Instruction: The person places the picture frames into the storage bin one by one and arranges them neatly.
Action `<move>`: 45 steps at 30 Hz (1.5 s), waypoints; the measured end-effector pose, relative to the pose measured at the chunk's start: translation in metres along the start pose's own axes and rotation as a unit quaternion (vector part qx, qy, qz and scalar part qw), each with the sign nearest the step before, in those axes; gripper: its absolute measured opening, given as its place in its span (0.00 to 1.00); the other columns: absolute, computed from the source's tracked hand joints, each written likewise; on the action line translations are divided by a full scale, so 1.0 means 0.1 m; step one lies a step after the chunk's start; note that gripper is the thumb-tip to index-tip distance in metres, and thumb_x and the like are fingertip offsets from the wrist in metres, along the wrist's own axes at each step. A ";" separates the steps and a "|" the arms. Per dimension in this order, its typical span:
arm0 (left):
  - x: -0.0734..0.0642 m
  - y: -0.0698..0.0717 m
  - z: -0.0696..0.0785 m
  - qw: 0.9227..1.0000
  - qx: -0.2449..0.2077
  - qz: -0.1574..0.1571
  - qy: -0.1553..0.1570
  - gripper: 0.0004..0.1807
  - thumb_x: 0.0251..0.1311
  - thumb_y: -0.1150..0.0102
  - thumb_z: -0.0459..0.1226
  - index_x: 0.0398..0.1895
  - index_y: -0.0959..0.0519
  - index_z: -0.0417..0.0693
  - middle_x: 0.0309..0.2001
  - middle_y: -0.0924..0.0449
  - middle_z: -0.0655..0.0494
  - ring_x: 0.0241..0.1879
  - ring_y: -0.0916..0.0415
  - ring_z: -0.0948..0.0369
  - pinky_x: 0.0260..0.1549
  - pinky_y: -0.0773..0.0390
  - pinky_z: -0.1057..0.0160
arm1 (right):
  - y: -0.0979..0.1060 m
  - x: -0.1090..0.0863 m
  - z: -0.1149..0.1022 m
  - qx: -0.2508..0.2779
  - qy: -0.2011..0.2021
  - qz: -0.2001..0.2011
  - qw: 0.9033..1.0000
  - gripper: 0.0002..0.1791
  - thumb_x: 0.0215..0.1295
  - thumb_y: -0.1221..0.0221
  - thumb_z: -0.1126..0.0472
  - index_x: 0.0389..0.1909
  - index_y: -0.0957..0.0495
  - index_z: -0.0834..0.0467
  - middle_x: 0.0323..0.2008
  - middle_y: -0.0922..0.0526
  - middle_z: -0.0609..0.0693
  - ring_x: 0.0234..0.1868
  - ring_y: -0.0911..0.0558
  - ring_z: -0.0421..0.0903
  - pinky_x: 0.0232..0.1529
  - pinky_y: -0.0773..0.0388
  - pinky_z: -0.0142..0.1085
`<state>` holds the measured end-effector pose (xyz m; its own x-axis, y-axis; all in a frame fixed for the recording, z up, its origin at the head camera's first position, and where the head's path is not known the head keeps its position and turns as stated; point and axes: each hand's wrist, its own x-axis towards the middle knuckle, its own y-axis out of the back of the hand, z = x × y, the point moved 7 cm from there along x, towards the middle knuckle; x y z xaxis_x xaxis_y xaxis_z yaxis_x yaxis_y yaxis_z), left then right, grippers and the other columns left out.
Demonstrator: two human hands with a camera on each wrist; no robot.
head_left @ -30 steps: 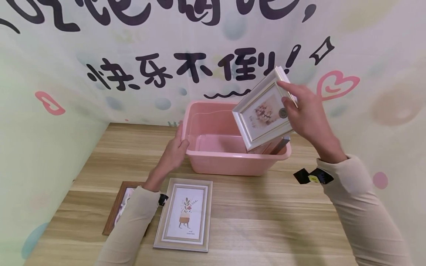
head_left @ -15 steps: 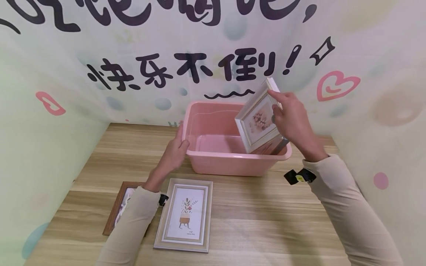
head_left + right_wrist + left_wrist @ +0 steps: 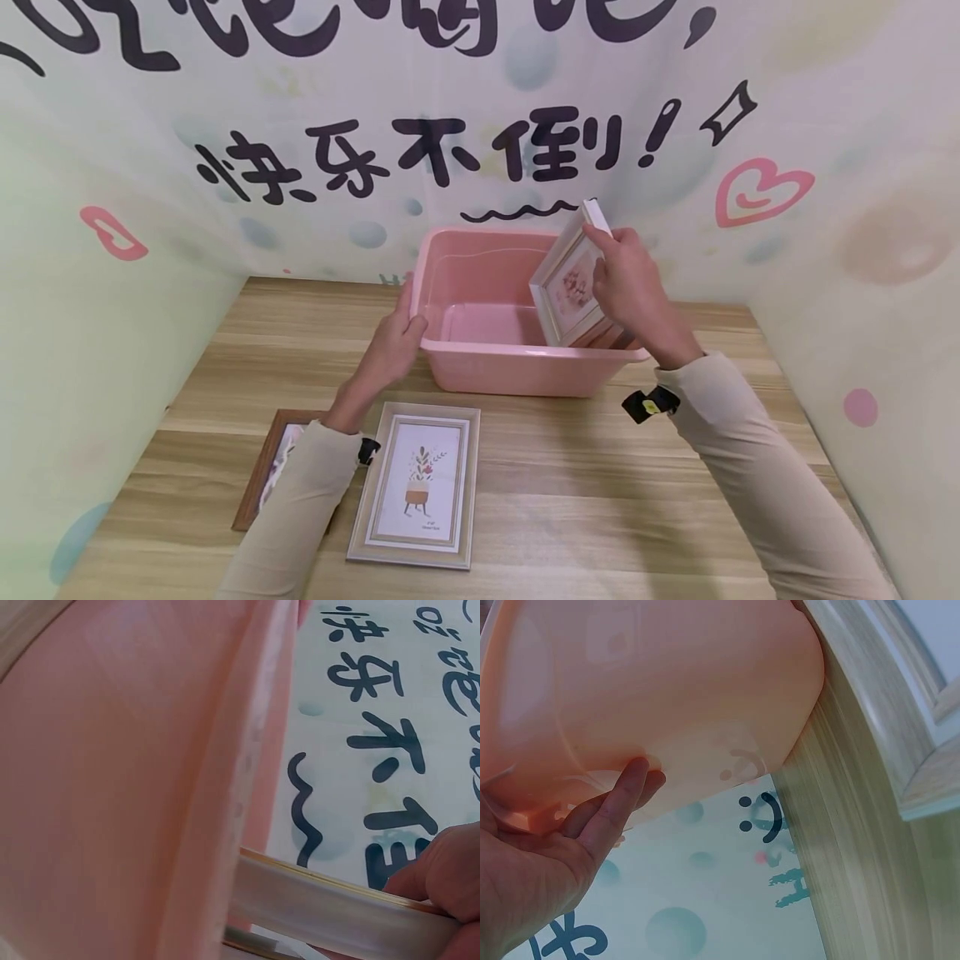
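My left hand [image 3: 393,340] grips the left rim of a pink plastic basin [image 3: 517,372]; in the left wrist view its fingers [image 3: 615,810] lie along the basin's outer wall. A white picture frame [image 3: 546,307] with a flower picture leans at a tilt in the basin's right end. My right hand [image 3: 633,279] holds this frame by its upper right edge, and the right wrist view shows the frame's pale side [image 3: 337,909] between thumb and fingers. Beside it in the basin, a reddish-brown frame [image 3: 602,335] shows partly, the rest hidden.
On the wooden table [image 3: 570,500] lies a beige picture frame [image 3: 360,540] with a potted-plant print. Left of it, a brown wooden frame [image 3: 258,475] is partly covered by my left sleeve [image 3: 285,517]. A printed cloth backdrop [image 3: 337,233] stands close behind the basin.
My right hand has moved down and left with the white picture frame, lowering it further into the basin's right end. The left hand and the frames on the table stay put.
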<state>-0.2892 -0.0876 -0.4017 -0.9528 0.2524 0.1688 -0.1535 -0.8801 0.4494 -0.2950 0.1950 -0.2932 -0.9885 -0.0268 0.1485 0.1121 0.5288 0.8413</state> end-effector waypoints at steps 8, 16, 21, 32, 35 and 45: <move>0.00 0.01 0.00 1.000 0.004 0.001 -0.001 0.38 0.72 0.67 0.35 0.81 0.67 0.58 0.74 0.42 0.38 0.39 0.24 0.47 0.27 0.17 0.51 | -0.16 0.02 0.01 -0.028 0.011 0.004 1.000 0.38 0.65 0.56 0.77 0.76 0.40 0.53 0.61 0.37 0.72 0.48 0.28 0.63 0.37 0.23 0.47; -0.01 0.01 0.00 1.000 -0.008 -0.002 -0.003 0.38 0.72 0.67 0.35 0.81 0.67 0.60 0.74 0.42 0.38 0.44 0.23 0.45 0.33 0.16 0.45 | -0.31 0.03 0.06 -0.054 -0.002 -0.010 0.999 0.39 0.65 0.54 0.77 0.76 0.41 0.53 0.61 0.38 0.72 0.43 0.28 0.62 0.27 0.28 0.40; -0.01 0.01 0.00 1.000 -0.003 0.000 0.002 0.38 0.72 0.67 0.35 0.81 0.67 0.59 0.75 0.44 0.40 0.42 0.23 0.46 0.29 0.17 0.49 | -0.42 0.04 0.08 -0.063 -0.008 -0.027 0.998 0.40 0.64 0.53 0.76 0.77 0.43 0.51 0.64 0.41 0.73 0.36 0.24 0.61 0.21 0.28 0.37; 0.00 0.01 0.00 1.000 -0.001 0.001 0.004 0.38 0.71 0.67 0.36 0.81 0.66 0.58 0.75 0.43 0.39 0.39 0.23 0.46 0.23 0.19 0.50 | -0.55 0.05 0.04 -0.100 0.019 -0.013 0.995 0.38 0.64 0.48 0.74 0.75 0.43 0.56 0.64 0.42 0.75 0.44 0.24 0.66 0.39 0.18 0.54; 0.01 0.01 -0.01 1.000 0.004 0.002 0.003 0.38 0.71 0.67 0.36 0.81 0.67 0.58 0.74 0.43 0.38 0.35 0.24 0.47 0.19 0.21 0.56 | -0.54 0.06 0.00 -0.123 0.048 0.007 0.991 0.36 0.63 0.47 0.74 0.74 0.42 0.58 0.65 0.41 0.75 0.53 0.27 0.68 0.50 0.22 0.59; 0.01 0.00 -0.02 1.000 0.003 0.002 0.007 0.38 0.72 0.67 0.36 0.81 0.67 0.58 0.75 0.44 0.39 0.30 0.25 0.50 0.17 0.22 0.56 | -0.61 0.09 -0.05 -0.218 0.115 0.025 0.969 0.25 0.68 0.57 0.75 0.67 0.38 0.72 0.68 0.41 0.71 0.73 0.47 0.68 0.73 0.50 0.60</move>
<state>-0.2910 -0.0884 -0.4031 -0.9571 0.2432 0.1574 -0.1486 -0.8786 0.4539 -0.3101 0.1581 -0.3403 -0.9376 -0.2251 0.2649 0.2415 0.1264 0.9621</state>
